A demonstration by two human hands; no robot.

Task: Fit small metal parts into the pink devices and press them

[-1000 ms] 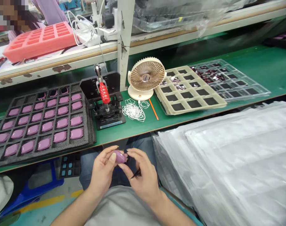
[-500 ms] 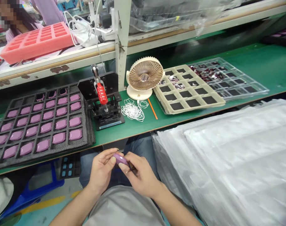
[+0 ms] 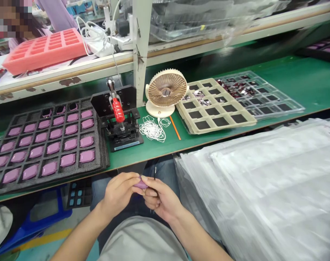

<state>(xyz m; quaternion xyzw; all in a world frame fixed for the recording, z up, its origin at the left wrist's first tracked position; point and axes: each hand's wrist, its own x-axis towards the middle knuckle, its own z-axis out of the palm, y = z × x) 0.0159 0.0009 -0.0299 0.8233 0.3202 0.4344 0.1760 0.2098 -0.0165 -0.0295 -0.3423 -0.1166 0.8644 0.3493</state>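
Observation:
Above my lap, a small purple watch case (image 3: 140, 184) is gripped between both hands, largely covered by fingers. My left hand (image 3: 120, 191) closes on its left end with thumb and fingertips. My right hand (image 3: 161, 197) pinches the other end, its lower fingers curled in. A thin dark tool (image 3: 155, 174) with a pale tip sticks up from my right hand; its kind is not clear. On the bench to the left, a black foam tray (image 3: 98, 165) holds several similar purple watch cases (image 3: 67, 160), and a few at its back show dark faces.
A black press (image 3: 124, 132) with a red handle (image 3: 117, 110) stands beside the foam tray. Right of it are a fan (image 3: 166, 90), tangled white cord (image 3: 153, 130), an orange stick (image 3: 175, 128) and a cream tray (image 3: 219, 123). Plastic-wrapped sheets (image 3: 262, 181) lie at my right.
The purple watch case has turned in my fingers and is more covered. My right hand has rolled, so its curled fingers show and the thin tool now points up.

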